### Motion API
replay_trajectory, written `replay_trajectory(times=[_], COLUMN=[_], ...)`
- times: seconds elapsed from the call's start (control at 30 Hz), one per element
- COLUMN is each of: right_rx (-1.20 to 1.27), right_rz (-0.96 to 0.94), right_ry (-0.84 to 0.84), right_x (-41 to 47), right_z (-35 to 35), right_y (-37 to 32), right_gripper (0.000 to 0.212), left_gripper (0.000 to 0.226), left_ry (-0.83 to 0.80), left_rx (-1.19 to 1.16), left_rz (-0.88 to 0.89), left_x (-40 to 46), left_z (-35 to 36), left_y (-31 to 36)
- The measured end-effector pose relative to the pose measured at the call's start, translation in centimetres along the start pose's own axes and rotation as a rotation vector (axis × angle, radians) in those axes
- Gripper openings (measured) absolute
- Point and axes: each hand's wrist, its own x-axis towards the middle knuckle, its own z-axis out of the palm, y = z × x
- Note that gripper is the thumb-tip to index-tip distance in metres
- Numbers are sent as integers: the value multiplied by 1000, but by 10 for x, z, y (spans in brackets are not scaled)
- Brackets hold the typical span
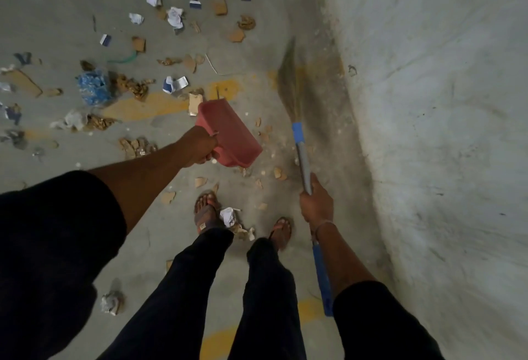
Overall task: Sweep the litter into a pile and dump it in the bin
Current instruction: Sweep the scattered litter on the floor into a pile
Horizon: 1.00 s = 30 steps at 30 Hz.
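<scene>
The litter [137, 85] is lots of small bits: torn brown card, white crumpled paper, blue scraps and one blue bag [93, 88]. Most of it lies spread over the grey floor [51, 16] toward the far left side, past a worn yellow line [148, 106] painted on the floor. A few brown bits lie nearer, between the two hands and around the feet. One white paper ball [227, 216] touches the left sandal [206, 212], and another ball [111, 302] lies near the bottom left.

The dustpan [231, 131] is red plastic. It is tipped on a slant above the floor, just past the yellow line, with the big spread of litter to its left. The left hand [200, 145] has its fingers curled tight round the dustpan's near end.

The broom [288, 79] has a soft brown brush head that looks blurry, near the foot of the pale wall [428, 102] on the right. Its stick is grey with blue tape at the brush and a blue end low down. The right hand [316, 202] is wrapped round the grey stick, with the thumb lying along it. The brush is well ahead of this hand, and the small brown bits lie just to the left of the stick
</scene>
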Motion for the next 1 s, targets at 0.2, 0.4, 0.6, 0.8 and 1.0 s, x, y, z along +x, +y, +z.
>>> replay_trajectory(times=[0.2, 0.4, 0.6, 0.8, 1.0], right_rx=[37, -97, -72, -105, 177], right_rz=[290, 287, 145, -59, -57], right_ry=[18, -133, -234, -261, -241], right_x=[2, -10, 6, -18, -40], right_z=[-4, 26, 60, 18, -9], right_y=[77, 112, 120, 85, 100], right_gripper=[75, 61, 86, 49, 41], left_gripper=[38, 44, 35, 23, 36], left_ry=[-19, -8, 46, 103, 134], left_rx=[-31, -39, -38, -46, -92], left_rz=[-10, -32, -52, -51, -48], left_x=[-26, -43, -60, -80, -98], left_z=[37, 70, 89, 104, 129], left_y=[-22, -43, -68, -86, -91])
